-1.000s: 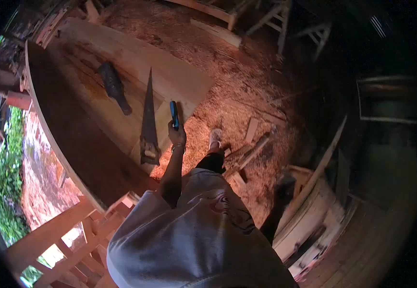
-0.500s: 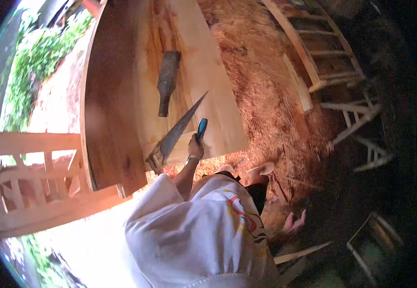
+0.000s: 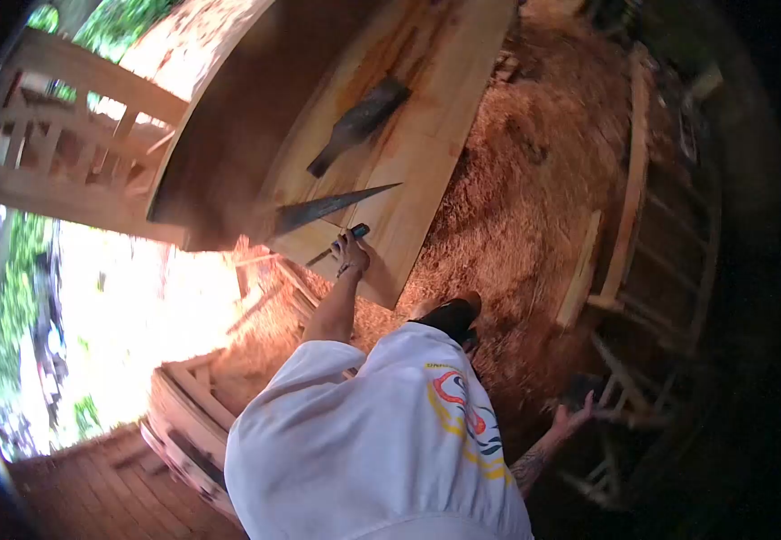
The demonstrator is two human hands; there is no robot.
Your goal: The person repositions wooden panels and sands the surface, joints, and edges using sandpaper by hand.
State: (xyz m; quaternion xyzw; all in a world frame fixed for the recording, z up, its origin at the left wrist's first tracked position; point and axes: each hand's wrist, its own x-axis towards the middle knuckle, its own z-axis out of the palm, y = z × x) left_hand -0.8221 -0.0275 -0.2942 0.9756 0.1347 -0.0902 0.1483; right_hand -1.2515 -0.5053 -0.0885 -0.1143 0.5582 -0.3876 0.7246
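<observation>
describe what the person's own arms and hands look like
The left hand and right hand are ungloved. A band circles the left wrist. The left sleeve is white, short and loose, part of a white shirt with a red, yellow and dark print. The right forearm shows dark markings, perhaps a tattoo.

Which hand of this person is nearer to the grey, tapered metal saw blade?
Left. The left hand, holding a slim tool with a blue-and-black handle, is close beside the saw blade; the right hand is much farther away, beyond the pale wooden board.
</observation>
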